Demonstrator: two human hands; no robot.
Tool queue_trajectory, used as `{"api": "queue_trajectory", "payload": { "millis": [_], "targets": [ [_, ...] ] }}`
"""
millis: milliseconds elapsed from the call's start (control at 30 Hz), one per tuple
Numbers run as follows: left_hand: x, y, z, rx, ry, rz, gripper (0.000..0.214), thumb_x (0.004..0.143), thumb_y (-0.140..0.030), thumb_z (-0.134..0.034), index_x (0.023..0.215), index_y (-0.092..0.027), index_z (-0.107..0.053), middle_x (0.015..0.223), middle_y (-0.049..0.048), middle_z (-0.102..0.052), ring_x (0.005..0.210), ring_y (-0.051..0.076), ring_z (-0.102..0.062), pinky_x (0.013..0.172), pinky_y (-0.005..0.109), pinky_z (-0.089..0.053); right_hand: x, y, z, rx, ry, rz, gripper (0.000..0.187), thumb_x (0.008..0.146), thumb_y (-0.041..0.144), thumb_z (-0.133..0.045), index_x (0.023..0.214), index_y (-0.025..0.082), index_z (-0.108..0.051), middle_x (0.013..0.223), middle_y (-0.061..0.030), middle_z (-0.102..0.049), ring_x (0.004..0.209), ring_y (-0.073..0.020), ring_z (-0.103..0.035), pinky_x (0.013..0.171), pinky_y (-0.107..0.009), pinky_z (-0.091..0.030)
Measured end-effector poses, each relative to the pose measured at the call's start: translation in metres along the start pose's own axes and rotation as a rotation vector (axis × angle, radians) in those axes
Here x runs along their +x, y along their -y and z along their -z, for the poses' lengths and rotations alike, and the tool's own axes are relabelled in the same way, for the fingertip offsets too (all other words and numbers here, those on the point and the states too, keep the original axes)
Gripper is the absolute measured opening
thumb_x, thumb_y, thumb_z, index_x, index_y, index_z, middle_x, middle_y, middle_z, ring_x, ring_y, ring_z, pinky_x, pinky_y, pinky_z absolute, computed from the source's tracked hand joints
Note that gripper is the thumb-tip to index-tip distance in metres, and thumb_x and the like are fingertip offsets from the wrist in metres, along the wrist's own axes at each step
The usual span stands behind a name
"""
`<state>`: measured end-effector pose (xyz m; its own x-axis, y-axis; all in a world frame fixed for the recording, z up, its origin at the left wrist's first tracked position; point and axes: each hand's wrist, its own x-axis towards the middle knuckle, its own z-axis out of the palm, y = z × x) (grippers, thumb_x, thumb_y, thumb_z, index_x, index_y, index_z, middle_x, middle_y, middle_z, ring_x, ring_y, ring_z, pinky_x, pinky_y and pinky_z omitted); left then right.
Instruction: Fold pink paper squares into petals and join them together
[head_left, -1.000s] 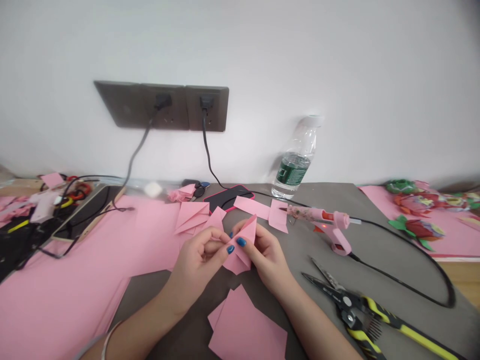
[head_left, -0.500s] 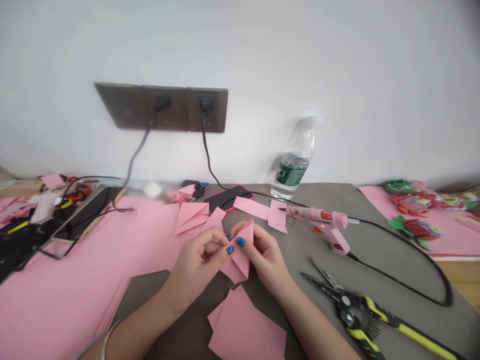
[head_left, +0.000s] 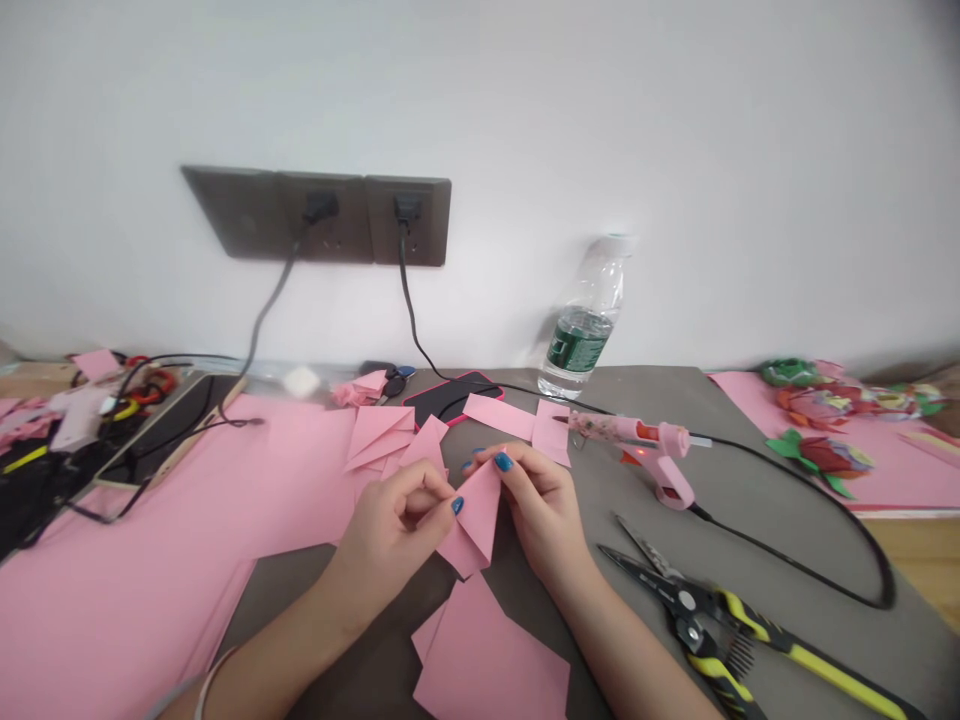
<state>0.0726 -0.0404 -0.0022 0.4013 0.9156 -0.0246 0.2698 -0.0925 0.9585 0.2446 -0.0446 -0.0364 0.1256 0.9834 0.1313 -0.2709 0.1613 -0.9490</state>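
Note:
Between my hands is a folded piece of pink paper (head_left: 477,525), held above the grey table. My left hand (head_left: 397,520) pinches its left edge between thumb and fingers. At the paper's upper corner, my right hand (head_left: 541,500) is closed with the thumb on the front and the fingertips behind. Loose pink paper squares (head_left: 487,650) lie just below, overlapping each other. Behind my left hand are several folded pink paper pieces (head_left: 381,432). Two flat pink strips (head_left: 499,413) rest beyond my right hand.
A pink glue gun (head_left: 652,450) with a lit light and black cord lies at right, near open pliers-like shears (head_left: 690,605). A water bottle (head_left: 579,330) leans on the wall. Large pink sheets (head_left: 172,500), a phone (head_left: 169,430) and paper flowers (head_left: 829,455) lie around.
My right thumb has shifted up and right to the paper's top corner, away from my left thumb. More of the paper's front shows between my hands.

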Motion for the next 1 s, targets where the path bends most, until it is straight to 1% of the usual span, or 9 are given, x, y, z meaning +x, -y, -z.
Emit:
{"api": "queue_trajectory", "payload": {
  "millis": [133,200,300,433,533,667,800,900,1000],
  "targets": [
    [-0.0023,0.0001,0.0001,0.199,-0.071,-0.136,0.016,0.09,-0.024,-0.053,0.075,-0.02,-0.056,0.054,-0.0054,-0.052,0.049,0.011,-0.048,0.051,0.02,-0.034,-0.0017,0.0002,0.0008,-0.005,0.04,0.04,0.025,0.092,0.044,-0.065,0.088,0.023,-0.077,0.085,-0.0067,-0.078,0.08,-0.0228,-0.072,0.08,-0.037,-0.057],
    [-0.0031,-0.0002,0.0006,0.303,-0.115,-0.226,0.015,0.089,-0.02,-0.053,0.076,-0.02,-0.059,0.057,-0.0036,-0.06,0.05,0.011,-0.056,0.051,0.019,-0.038,-0.0021,0.0002,0.001,-0.023,0.048,0.06,0.025,0.093,0.044,-0.064,0.091,0.023,-0.078,0.088,-0.0075,-0.079,0.084,-0.0233,-0.072,0.082,-0.037,-0.056],
    [-0.0029,-0.0002,0.0018,0.428,-0.187,-0.381,0.017,0.088,-0.013,-0.052,0.077,-0.02,-0.063,0.06,-0.0027,-0.066,0.049,0.011,-0.061,0.05,0.018,-0.043,-0.0013,0.0003,0.0009,-0.016,0.033,0.072,0.023,0.092,0.044,-0.066,0.094,0.023,-0.077,0.091,-0.008,-0.079,0.087,-0.0244,-0.073,0.083,-0.038,-0.056],
    [-0.0017,-0.0006,0.0037,0.586,-0.286,-0.584,0.021,0.088,-0.006,-0.052,0.078,-0.021,-0.064,0.061,-0.0021,-0.07,0.049,0.011,-0.063,0.052,0.018,-0.047,0.0014,0.0012,0.0017,0.019,-0.017,0.115,0.015,0.086,0.04,-0.074,0.088,0.026,-0.077,0.086,-0.0056,-0.079,0.084,-0.0237,-0.073,0.08,-0.038,-0.057],
    [-0.0023,-0.0023,0.0049,0.667,-0.333,-0.667,0.022,0.09,-0.006,-0.052,0.078,-0.02,-0.064,0.06,-0.0006,-0.071,0.049,0.011,-0.064,0.052,0.019,-0.049,0.003,0.0023,0.0029,0.053,-0.005,0.169,0.01,0.083,0.037,-0.078,0.082,0.028,-0.079,0.084,-0.0045,-0.079,0.084,-0.0229,-0.073,0.077,-0.036,-0.057],
    [-0.0039,-0.0039,0.0068,0.7,-0.349,-0.7,0.022,0.092,-0.006,-0.053,0.078,-0.019,-0.064,0.067,0.0031,-0.076,0.057,0.014,-0.073,0.058,0.02,-0.056,0.0038,0.0037,0.004,0.076,0.024,0.175,0.005,0.085,0.035,-0.077,0.084,0.031,-0.081,0.087,-0.0034,-0.081,0.088,-0.0223,-0.074,0.08,-0.036,-0.056],
    [-0.0031,-0.0041,0.0086,0.635,-0.362,-0.699,0.019,0.089,-0.004,-0.056,0.082,-0.02,-0.064,0.07,0.0012,-0.077,0.067,0.016,-0.077,0.065,0.02,-0.06,0.0033,0.0046,0.0046,0.08,0.032,0.148,0.007,0.085,0.036,-0.076,0.086,0.031,-0.082,0.091,-0.0042,-0.082,0.093,-0.0247,-0.074,0.085,-0.04,-0.056],
    [-0.0019,-0.0053,0.0092,0.497,-0.35,-0.576,0.019,0.085,-0.003,-0.059,0.081,-0.021,-0.063,0.07,-0.0027,-0.076,0.064,0.013,-0.076,0.061,0.015,-0.058,0.0026,0.0048,0.0044,0.08,0.036,0.124,0.009,0.086,0.036,-0.075,0.088,0.03,-0.081,0.093,-0.005,-0.082,0.094,-0.0249,-0.074,0.088,-0.04,-0.055],
    [-0.0007,-0.0075,0.0089,0.376,-0.331,-0.465,0.018,0.082,-0.003,-0.061,0.08,-0.021,-0.062,0.068,-0.0051,-0.074,0.06,0.011,-0.075,0.059,0.012,-0.058,0.0027,0.0042,0.0036,0.079,0.026,0.115,0.007,0.086,0.034,-0.076,0.087,0.029,-0.081,0.09,-0.0043,-0.081,0.09,-0.0226,-0.074,0.084,-0.037,-0.056]
  ]
}}
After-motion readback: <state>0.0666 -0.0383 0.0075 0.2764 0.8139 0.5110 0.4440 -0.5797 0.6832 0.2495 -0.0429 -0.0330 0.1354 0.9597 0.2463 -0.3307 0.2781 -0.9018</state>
